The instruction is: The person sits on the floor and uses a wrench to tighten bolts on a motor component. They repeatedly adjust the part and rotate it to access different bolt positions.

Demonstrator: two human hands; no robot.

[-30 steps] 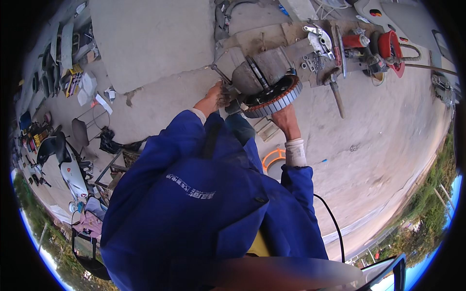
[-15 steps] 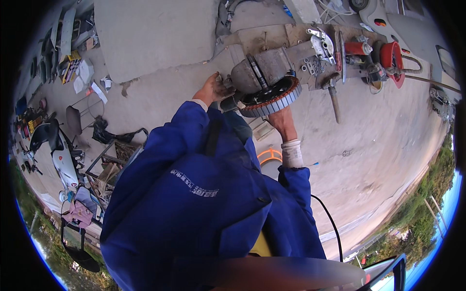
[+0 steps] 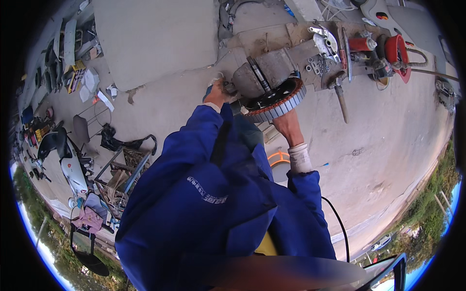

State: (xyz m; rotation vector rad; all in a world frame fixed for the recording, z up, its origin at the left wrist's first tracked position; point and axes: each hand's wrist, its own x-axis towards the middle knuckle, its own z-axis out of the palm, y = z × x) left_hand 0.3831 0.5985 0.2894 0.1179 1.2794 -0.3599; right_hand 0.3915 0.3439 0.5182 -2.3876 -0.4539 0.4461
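Head view, left hand (image 3: 217, 93): upper middle, at the left end of my grey vise (image 3: 246, 80); finger closure I cannot tell.
Right hand (image 3: 290, 128): against the ring's lower rim; my fingers are hidden, grip unclear.
Wound ring (image 3: 277, 111): upper centre, tilted, beside the vise.
Hammer (image 3: 341, 103): upper right.

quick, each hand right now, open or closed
Left hand: at the vise, grip cannot be told.
Right hand: against the ribbed ring, grip cannot be told.
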